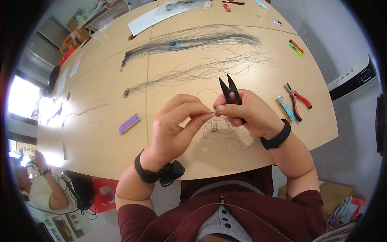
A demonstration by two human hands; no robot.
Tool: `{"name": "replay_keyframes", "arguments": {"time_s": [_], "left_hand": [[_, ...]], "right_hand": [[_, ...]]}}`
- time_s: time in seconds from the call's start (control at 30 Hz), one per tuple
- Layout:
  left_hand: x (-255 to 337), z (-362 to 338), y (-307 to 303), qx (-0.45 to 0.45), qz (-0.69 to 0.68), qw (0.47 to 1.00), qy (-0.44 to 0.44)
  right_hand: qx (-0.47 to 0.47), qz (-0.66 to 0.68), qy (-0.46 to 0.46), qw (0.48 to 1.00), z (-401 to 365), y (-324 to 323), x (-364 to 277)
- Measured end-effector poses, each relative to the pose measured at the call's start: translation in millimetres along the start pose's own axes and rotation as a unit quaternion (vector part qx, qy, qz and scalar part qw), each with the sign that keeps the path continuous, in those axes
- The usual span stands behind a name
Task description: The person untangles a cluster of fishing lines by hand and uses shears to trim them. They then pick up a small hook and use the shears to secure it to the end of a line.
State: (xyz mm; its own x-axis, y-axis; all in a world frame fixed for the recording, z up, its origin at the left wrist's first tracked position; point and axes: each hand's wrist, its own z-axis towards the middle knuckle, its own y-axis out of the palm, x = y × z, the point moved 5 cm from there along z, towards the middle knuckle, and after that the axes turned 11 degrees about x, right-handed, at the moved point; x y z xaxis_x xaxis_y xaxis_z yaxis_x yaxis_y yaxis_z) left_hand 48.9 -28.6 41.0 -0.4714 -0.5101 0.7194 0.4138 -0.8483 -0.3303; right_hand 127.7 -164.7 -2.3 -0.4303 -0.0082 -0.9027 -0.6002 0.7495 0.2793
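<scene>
My left hand (177, 121) pinches a thin grey wire (211, 115) between thumb and forefinger just above the table. My right hand (246, 113) meets it fingertip to fingertip and also grips black thread snips (229, 89), blades pointing up and apart. Under both hands lies a loose tangle of fine wire (225, 135) on the wooden table (105, 137). Each wrist wears a black band.
Bundles of grey wire (189, 42) stretch across the far table. Red-handled pliers (297, 103) and a small blue pack (285, 107) lie at right, a purple box (129, 123) at left, white paper (153, 18) at the back. Another person (38, 181) sits at lower left.
</scene>
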Motion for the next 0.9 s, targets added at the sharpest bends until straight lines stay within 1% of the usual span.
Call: {"name": "replay_keyframes", "arguments": {"time_s": [0.03,0.07,0.13,0.17,0.2,0.27,0.37,0.47,0.53,0.57,0.6,0.8,0.9], "left_hand": [[-4.0,0.7,-2.1,0.004,-0.033,0.999,-0.032],[-11.0,-1.3,-2.6,0.005,-0.108,0.984,-0.138],[-14.8,-0.5,-3.4,0.014,-0.169,0.961,-0.218],[-17.2,-0.8,-3.4,0.019,-0.199,0.945,-0.257],[-18.4,-0.9,-3.4,0.021,-0.217,0.939,-0.266],[-21.8,-2.0,-2.6,0.024,-0.255,0.924,-0.284],[-20.9,-3.3,-1.8,0.014,-0.269,0.918,-0.291],[-19.7,-4.7,0.1,0.006,-0.266,0.916,-0.302],[-18.8,-5.3,1.9,-0.007,-0.261,0.918,-0.298],[-18.3,-5.6,2.8,-0.013,-0.258,0.919,-0.297],[-17.4,-5.7,3.7,-0.018,-0.249,0.921,-0.298],[-14.9,-7.6,8.2,-0.038,-0.226,0.927,-0.297],[-15.9,-7.8,7.6,-0.036,-0.22,0.928,-0.297]], "right_hand": [[0.017,-0.053,-0.015,0.998,-0.8,-3.5,-4.7],[0.034,-0.105,-0.031,0.993,-1.8,-6.8,-8.4],[0.084,-0.253,-0.121,0.956,-5.7,-12.3,-18.1],[0.108,-0.323,-0.164,0.926,-7.4,-13.2,-22.2],[0.148,-0.344,-0.237,0.897,-8.5,-14.5,-27.3],[0.226,-0.377,-0.374,0.817,-13.6,-15.9,-33.8],[0.223,-0.296,-0.323,0.871,-17.7,-14.3,-38.9],[0.108,-0.182,-0.246,0.946,-12.6,-7.7,-26.5],[0.062,-0.165,-0.2,0.964,-11.4,-1.3,-20.7],[0.04,-0.156,-0.176,0.971,-11.1,2.9,-17.6],[0.028,-0.126,-0.186,0.974,-10.2,6.2,-14.5],[0.018,-0.151,-0.204,0.967,-9.3,7.6,-12.7],[0.021,-0.152,-0.185,0.971,-8.1,5.1,-10.2]]}}
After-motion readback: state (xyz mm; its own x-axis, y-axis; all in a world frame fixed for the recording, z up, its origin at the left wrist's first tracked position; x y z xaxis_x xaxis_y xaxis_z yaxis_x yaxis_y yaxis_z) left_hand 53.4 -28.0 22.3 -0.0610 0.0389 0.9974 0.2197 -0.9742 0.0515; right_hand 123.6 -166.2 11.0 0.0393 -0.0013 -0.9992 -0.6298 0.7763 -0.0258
